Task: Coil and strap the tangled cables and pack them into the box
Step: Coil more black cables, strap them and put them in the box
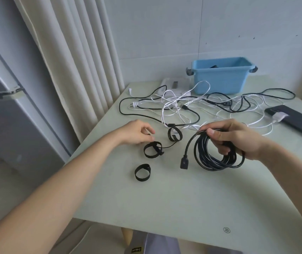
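My right hand (238,138) is clamped round the coiled black cable (218,154), well in front of the blue box (221,79). My left hand (137,132), fingers loosely curled, meets a strap loop (153,150) front-left of the box; I cannot tell whether it grips

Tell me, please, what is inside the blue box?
In the box, only the top of one dark thing shows, toward the left. What it is I cannot tell; the near wall hides the floor and anything else inside.
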Motion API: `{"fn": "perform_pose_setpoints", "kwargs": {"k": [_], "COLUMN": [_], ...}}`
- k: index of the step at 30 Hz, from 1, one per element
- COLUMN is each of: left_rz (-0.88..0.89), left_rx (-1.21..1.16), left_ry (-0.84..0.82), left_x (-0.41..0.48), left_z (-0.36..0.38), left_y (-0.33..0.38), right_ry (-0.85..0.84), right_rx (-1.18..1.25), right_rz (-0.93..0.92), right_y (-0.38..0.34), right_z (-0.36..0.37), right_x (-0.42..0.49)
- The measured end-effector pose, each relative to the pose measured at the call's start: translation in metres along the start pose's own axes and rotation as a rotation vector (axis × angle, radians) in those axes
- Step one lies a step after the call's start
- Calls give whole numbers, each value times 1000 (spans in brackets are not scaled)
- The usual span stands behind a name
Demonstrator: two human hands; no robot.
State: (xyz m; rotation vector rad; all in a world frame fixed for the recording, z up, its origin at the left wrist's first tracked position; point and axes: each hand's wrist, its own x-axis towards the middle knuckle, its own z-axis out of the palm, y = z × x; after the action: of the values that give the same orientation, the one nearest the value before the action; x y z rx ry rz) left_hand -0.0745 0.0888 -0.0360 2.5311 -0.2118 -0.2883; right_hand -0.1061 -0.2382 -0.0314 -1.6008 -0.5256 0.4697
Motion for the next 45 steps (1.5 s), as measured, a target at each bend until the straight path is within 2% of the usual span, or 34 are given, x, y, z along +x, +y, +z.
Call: {"fn": "perform_pose_setpoints", "kwargs": {"k": [4, 6, 9, 12, 16, 25, 30, 34, 36, 42, 45], "left_rz": [-1, 23, 108, 183, 273, 466, 469, 332, 285, 244, 259], "left_rx": [-56, -116, -26, -40, -139, -347, -528, -907, -1017, -1043, -1060], "left_ry": [123, 229, 437, 593, 654, 636, 575, 484, 376, -69, -141], "left_x": [-10, -15, -22, -29, -27, 9, 21, 19, 20, 9, 7], "left_z": [5, 5, 3, 6, 16, 51, 62, 75, 81, 93, 92], "left_y": [4, 7, 16, 25, 44, 97, 118, 125, 123, 127, 126], "right_ry": [72, 74, 27, 29, 104, 330, 331, 359, 375, 481, 507], "right_rx": [34, 46, 43, 6, -21, -47, -74, -60, -84, -115, -132], "right_rz": [17, 21, 34, 13, -47, -73, -72, -89, -97, -173, -208], "right_y": [1, 2, 2, 0, 0, 7, 8, 8, 11, 17, 19], "right_z": [2, 3, 6, 11, 18, 6, -1, -3, -2, 1, 5], "right_x": [-3, -5, -9, -8, -9, -8, -8, -7, -5, -1, 0]}}
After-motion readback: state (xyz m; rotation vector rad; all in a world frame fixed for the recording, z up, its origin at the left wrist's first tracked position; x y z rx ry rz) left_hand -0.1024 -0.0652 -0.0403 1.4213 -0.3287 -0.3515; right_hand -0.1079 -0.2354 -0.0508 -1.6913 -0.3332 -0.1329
